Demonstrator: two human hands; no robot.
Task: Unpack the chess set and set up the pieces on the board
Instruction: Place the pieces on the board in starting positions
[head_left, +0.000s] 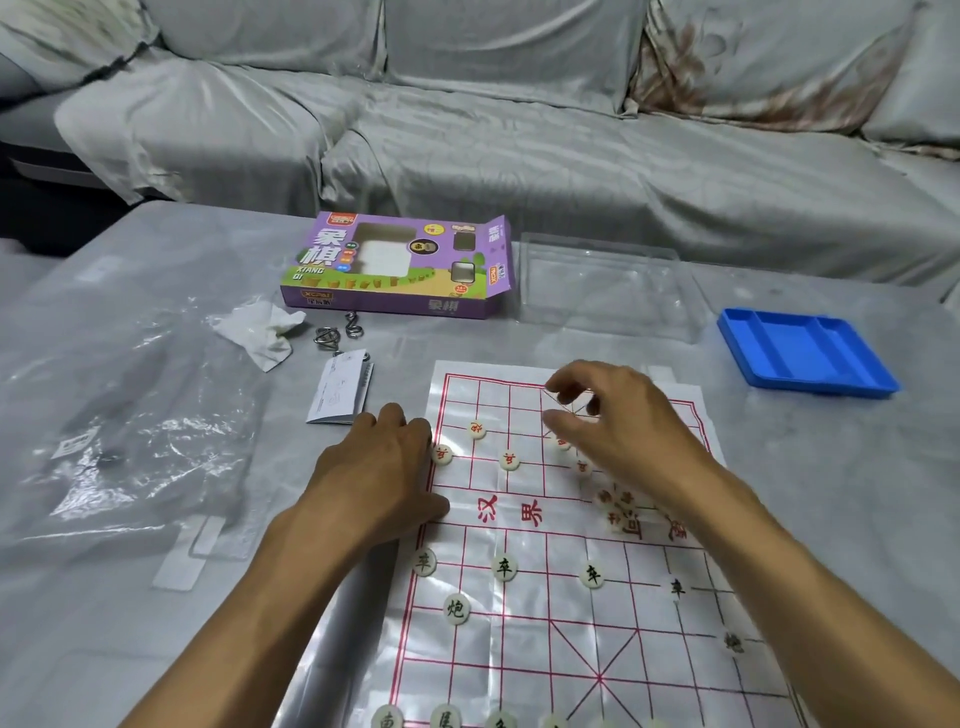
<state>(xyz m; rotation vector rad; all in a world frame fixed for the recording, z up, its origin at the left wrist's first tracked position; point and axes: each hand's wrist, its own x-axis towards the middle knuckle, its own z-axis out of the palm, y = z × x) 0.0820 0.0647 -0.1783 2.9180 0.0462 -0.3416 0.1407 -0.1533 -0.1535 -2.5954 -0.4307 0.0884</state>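
Glossy creased paper board (545, 613) with round pale discs (504, 567); left hand (382, 467) flat, fingers spread on its edge; right hand (618, 421) hovers, fingers loosely curled, empty.

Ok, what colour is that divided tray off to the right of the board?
Bright blue; the tray shows clearly in the head view.

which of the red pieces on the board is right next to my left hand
The red piece on the board's left edge line, touching your left hand's fingertips. The other red pieces sit further right, toward your right hand.
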